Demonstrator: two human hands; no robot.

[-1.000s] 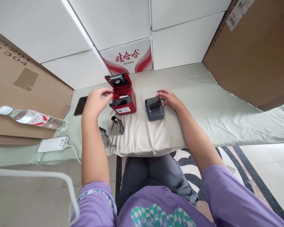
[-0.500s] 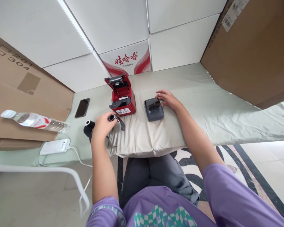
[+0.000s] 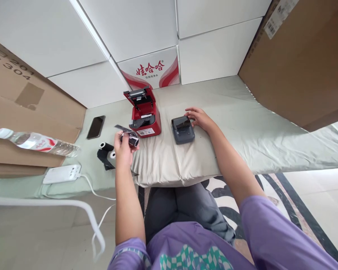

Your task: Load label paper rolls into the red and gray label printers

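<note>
My left hand (image 3: pixel 124 149) is closed around a small dark label roll (image 3: pixel 133 140), with a loose strip curling up from it. It hovers in front of a red label printer (image 3: pixel 149 123), whose lid stands up and whose inside shows. Just left of that wrist, more black rolls with white cores (image 3: pixel 104 152) lie on the cloth, partly hidden by the hand. My right hand (image 3: pixel 200 118) rests with fingers stretched out at the upper right corner of a dark grey label printer (image 3: pixel 183 134). That printer lies flat, its dark window facing up.
A pale green cloth (image 3: pixel 214 101) covers the bench. At the left are a phone (image 3: pixel 96 127), a water bottle (image 3: pixel 36 142) and a white power bank (image 3: pixel 62 174) with a cable. White boxes (image 3: pixel 211 52) stand behind; a brown carton (image 3: pixel 298 63) is at the right.
My left hand has turned and lifted slightly with the label roll, and its loose strip now points up and left. More of the rolls on the cloth shows. My right hand has stayed put.
</note>
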